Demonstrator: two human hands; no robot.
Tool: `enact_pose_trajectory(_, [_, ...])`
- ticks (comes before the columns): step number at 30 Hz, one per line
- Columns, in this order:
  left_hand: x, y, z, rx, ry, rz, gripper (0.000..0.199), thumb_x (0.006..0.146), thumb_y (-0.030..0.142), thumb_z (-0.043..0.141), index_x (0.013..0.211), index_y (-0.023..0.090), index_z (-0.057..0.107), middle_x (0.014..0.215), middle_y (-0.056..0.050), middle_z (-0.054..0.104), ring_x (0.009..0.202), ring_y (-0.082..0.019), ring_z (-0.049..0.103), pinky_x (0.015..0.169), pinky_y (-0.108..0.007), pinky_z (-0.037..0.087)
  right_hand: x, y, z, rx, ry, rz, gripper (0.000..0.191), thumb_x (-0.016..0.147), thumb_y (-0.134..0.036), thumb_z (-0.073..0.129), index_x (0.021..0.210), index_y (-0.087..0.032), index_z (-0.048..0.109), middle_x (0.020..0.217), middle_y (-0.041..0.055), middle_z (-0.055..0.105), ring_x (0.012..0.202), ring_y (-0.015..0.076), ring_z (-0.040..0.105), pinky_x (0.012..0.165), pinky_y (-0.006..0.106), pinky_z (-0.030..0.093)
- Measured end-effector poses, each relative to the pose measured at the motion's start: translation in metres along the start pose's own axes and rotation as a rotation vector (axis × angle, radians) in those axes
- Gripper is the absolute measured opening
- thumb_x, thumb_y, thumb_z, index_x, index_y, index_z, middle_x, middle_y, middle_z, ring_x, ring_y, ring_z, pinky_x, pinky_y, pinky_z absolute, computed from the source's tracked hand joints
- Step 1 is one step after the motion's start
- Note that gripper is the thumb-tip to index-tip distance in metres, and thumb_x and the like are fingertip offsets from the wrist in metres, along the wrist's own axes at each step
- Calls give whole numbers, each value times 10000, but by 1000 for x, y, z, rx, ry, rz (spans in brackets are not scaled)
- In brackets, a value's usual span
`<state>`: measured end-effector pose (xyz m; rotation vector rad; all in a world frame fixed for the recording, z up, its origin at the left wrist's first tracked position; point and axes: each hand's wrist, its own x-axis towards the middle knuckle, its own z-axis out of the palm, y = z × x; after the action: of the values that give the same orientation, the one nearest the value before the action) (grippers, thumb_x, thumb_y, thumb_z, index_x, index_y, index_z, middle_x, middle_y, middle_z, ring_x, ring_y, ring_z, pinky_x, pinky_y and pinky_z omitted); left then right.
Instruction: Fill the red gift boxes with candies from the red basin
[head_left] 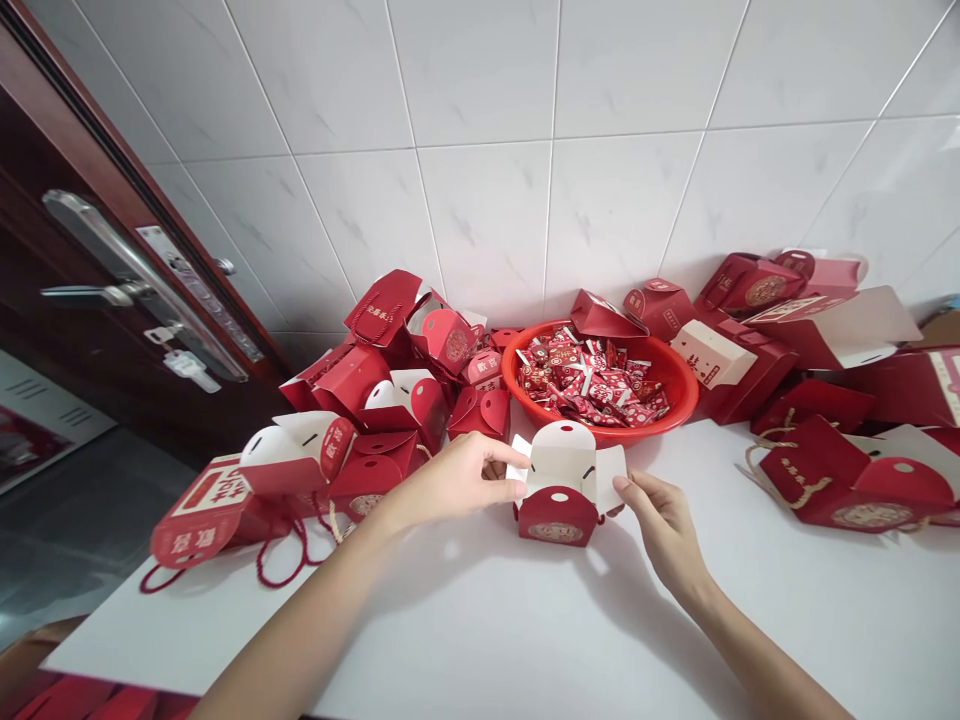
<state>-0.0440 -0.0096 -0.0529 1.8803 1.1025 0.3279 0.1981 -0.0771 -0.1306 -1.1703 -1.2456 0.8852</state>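
A small red gift box (556,520) with a white inside and a gold round print stands upright on the white table, its flaps unfolded at the top. My left hand (466,478) pinches the white flap on the box's left side between thumb and fingers. On the other side, my right hand (660,510) grips the right flap, thumb on its white face and fingers behind. Just behind the box sits a red plastic basin (600,432), filled with red wrapped candies (592,385).
Red gift boxes (379,455) crowd the table's left side, some with cord handles. More boxes (847,480) are heaped on the right. A tiled wall (480,230) backs the white table (450,640). A dark door with a metal handle (150,280) stands at the left.
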Motion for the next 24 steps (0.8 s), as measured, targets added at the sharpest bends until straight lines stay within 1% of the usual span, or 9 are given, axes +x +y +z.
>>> enact_pose_trajectory(3, [2, -2, 1, -60, -11, -2, 526, 772, 386, 752, 1245, 157, 762, 746, 2, 638, 707, -158, 535, 663, -263, 438, 0, 0, 0, -2, -11, -3, 448, 900, -550, 603, 604, -214, 618, 597, 30, 642, 574, 192, 591, 583, 299, 525])
enact_pose_trajectory(7, [5, -4, 0, -157, -110, 19, 526, 757, 336, 777, 1260, 182, 762, 755, -1, 678, 739, -165, 585, 715, -270, 479, 0, 1, -1, 22, -61, -11, 450, 907, -567, 594, 638, -209, 635, 621, 29, 651, 588, 193, 589, 599, 304, 523])
enact_pose_trajectory(10, [9, -9, -1, -190, -140, 38, 539, 759, 359, 794, 1270, 192, 756, 793, -8, 701, 776, -174, 623, 750, -278, 504, 2, 1, -1, 50, -83, -7, 443, 905, -567, 600, 653, -205, 645, 628, 27, 651, 594, 189, 580, 608, 302, 517])
enact_pose_trajectory(15, [10, -13, -1, -109, -90, 60, 507, 829, 404, 744, 1286, 185, 739, 997, -56, 759, 895, -206, 674, 827, -295, 527, 2, 4, -2, 36, -75, 2, 460, 905, -591, 597, 647, -210, 604, 622, 19, 619, 597, 184, 565, 612, 302, 503])
enact_pose_trajectory(17, [7, -11, 0, -24, -44, 92, 470, 859, 406, 706, 1274, 189, 742, 1098, -73, 758, 949, -223, 682, 859, -308, 530, 1, 9, -4, -30, -19, -27, 468, 916, -595, 592, 642, -216, 569, 610, 11, 586, 597, 179, 550, 600, 299, 485])
enact_pose_trajectory(19, [3, -9, 1, 59, -9, 123, 455, 867, 412, 689, 1271, 210, 742, 1160, -83, 737, 984, -237, 686, 862, -317, 539, 1, 13, -5, -127, 88, -96, 432, 921, -566, 615, 669, -224, 542, 632, 3, 570, 616, 177, 549, 606, 296, 477])
enact_pose_trajectory(21, [1, -9, 2, 114, 3, 163, 465, 857, 408, 696, 1289, 238, 730, 1259, -98, 689, 1072, -267, 682, 905, -347, 548, 0, 17, -7, -190, 177, -182, 328, 927, -509, 646, 772, -230, 570, 724, 11, 616, 681, 185, 594, 655, 300, 504])
enact_pose_trajectory(23, [3, -12, 3, 139, 1, 213, 502, 831, 394, 733, 1316, 268, 712, 1456, -112, 578, 1254, -321, 621, 1033, -414, 513, 0, 19, -7, -191, 176, -237, 215, 957, -451, 630, 995, -240, 619, 916, 45, 699, 819, 210, 667, 734, 317, 542])
enact_pose_trajectory(24, [4, -14, 3, 137, 0, 244, 527, 813, 384, 760, 1327, 280, 705, 1550, -109, 500, 1347, -349, 560, 1105, -452, 467, 0, 20, -7, -183, 154, -251, 230, 978, -430, 604, 1117, -247, 617, 1019, 64, 721, 891, 221, 689, 768, 326, 553])
